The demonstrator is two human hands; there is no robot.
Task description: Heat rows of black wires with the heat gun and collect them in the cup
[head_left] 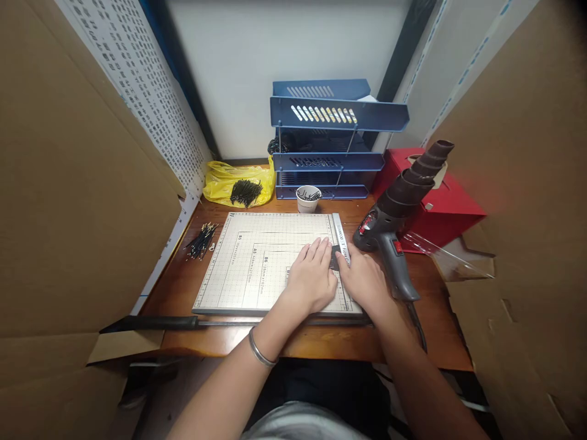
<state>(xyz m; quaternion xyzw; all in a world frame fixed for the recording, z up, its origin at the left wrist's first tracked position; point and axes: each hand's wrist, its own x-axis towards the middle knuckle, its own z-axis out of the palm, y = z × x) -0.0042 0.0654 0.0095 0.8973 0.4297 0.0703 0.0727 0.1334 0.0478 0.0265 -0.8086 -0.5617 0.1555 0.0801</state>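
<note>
My left hand (pixel 312 275) lies flat on the paper cutter's board (pixel 238 269), fingers stretched forward and its edge against a row of thin black strips (pixel 335 258). The strips lie side by side near the board's right edge; their exact kind is hard to make out, and part of the row is under my fingers. At the silver ruler edge (pixel 340 235), my right hand (pixel 364 275) rests with the thumb touching the strips' right side and the fingers reaching forward. The cutter's long arm with its black handle (pixel 174 322) lies along the near side of the board.
Black wires with bare tips (pixel 200 241) lie left of the board. Behind it are a yellow bag (pixel 215 186) with short black pieces (pixel 246 192), a white cup (pixel 307 205) and blue trays (pixel 321 162). A heat gun (pixel 389 214) stands at right, by a red box (pixel 449 214).
</note>
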